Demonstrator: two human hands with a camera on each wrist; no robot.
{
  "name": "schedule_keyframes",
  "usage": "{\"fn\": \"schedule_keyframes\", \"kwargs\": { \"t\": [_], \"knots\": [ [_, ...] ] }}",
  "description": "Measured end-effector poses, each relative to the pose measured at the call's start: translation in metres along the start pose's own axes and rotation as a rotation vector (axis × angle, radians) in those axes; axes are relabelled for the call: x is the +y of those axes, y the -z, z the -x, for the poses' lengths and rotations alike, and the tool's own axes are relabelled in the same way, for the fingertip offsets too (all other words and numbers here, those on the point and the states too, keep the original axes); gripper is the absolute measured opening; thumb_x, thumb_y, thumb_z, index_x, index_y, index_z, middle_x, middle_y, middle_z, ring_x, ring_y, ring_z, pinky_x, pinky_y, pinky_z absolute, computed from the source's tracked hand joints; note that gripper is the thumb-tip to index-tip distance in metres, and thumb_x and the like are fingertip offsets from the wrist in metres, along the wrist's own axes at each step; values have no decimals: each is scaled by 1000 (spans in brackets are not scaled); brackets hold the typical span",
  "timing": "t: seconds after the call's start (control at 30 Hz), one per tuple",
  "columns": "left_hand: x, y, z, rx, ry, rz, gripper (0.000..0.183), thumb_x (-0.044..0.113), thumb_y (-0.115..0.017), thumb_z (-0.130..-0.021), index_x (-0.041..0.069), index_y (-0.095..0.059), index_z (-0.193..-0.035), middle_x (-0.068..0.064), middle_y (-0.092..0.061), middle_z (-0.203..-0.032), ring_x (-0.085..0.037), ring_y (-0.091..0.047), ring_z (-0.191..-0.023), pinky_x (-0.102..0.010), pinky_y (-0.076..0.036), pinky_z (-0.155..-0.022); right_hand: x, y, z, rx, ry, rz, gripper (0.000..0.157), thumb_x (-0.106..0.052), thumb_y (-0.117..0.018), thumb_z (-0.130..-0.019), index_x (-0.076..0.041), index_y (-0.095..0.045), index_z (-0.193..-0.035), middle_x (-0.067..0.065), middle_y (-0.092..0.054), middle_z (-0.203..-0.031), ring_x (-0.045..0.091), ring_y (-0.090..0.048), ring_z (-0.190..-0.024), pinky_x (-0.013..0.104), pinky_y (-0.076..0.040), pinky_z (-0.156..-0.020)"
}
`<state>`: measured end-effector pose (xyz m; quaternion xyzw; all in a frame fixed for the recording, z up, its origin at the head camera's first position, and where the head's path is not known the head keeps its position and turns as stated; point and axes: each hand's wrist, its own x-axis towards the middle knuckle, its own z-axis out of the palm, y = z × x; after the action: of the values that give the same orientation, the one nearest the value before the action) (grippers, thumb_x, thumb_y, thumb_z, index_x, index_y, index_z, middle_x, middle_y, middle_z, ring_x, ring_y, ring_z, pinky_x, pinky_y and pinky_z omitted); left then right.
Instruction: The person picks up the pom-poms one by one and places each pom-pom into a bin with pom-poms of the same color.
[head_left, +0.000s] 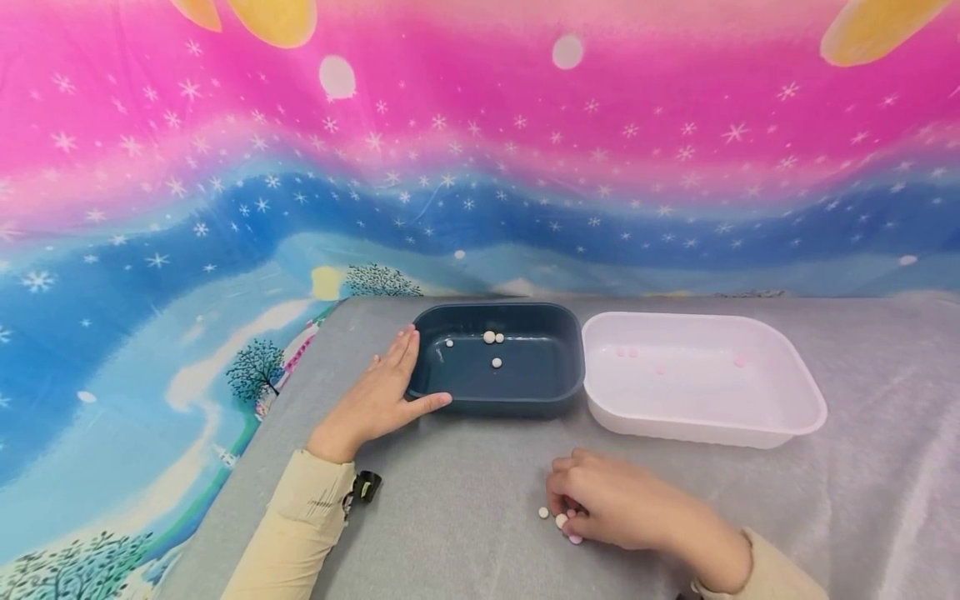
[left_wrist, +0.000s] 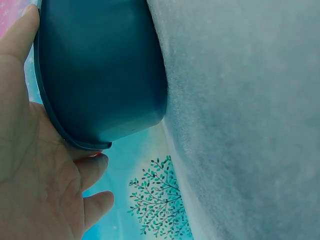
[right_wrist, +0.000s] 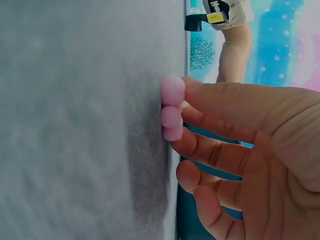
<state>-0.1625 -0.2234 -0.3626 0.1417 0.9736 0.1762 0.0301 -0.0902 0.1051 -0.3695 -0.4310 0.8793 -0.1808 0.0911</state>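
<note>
A: Sleeves?
B: Pale beige, left sleeve [head_left: 288, 529] and right sleeve [head_left: 780, 571]. Left has thin dark lines near the cuff, creases or print, can't tell.
A: Wrist gear?
B: Black device [head_left: 366, 487] at the left cuff, yellow label [right_wrist: 216, 18], dark print too small to read.
A: Hands?
B: Left hand [head_left: 371, 404], right hand [head_left: 618, 504]: bare.

Room fwd of my R hand [head_left: 615, 502] over the bench [head_left: 442, 525], up to front walls of the dark blue tray [head_left: 501, 408] & white tray [head_left: 693, 432]; both reachable from above. Rims practically meet, so can't pass btwn. My L hand [head_left: 375, 400] blocks dark blue tray's L end.
</note>
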Motion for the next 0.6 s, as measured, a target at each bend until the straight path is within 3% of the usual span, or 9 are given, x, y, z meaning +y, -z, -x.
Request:
{"fn": "schedule_keyframes", "kwargs": {
  "t": [0.6],
  "knots": [
    [0,-1,0,6,-10,-21,114,80,-47,-86,5,-3,-159,-10,2,-168,-25,-1,-156,-59,-15,-123,4,2,0,-9,37,-57,23,-22,-78,-80,-31,-57,-73,-19,-48,-76,-4,-40,-76,14,-37,-65]
  ]
}}
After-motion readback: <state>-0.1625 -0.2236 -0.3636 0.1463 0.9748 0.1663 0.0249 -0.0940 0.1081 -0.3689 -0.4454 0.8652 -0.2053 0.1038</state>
